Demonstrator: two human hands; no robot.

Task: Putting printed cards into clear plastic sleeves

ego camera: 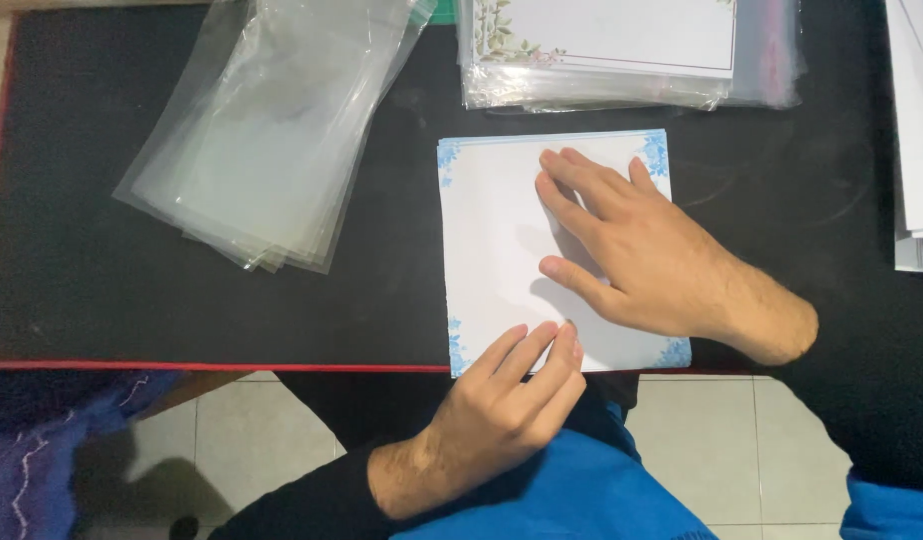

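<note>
Table (102, 310) black, red near edge. Clear bags (262, 130) fanned far left; wrapped floral sheets (602, 50) far centre; white stack (917, 130) far right. Blue-cornered paper stack (502, 250) at near edge, centre. Right hand (642, 260) flat on it, fingers spread. Left hand (512, 400) fingers together, pressing near edge. Best: pin stack, square edges evenly.

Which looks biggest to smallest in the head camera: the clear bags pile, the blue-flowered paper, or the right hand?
1. Clear bags pile
2. Blue-flowered paper, somewhat smaller
3. Right hand, though nearer the camera
</note>
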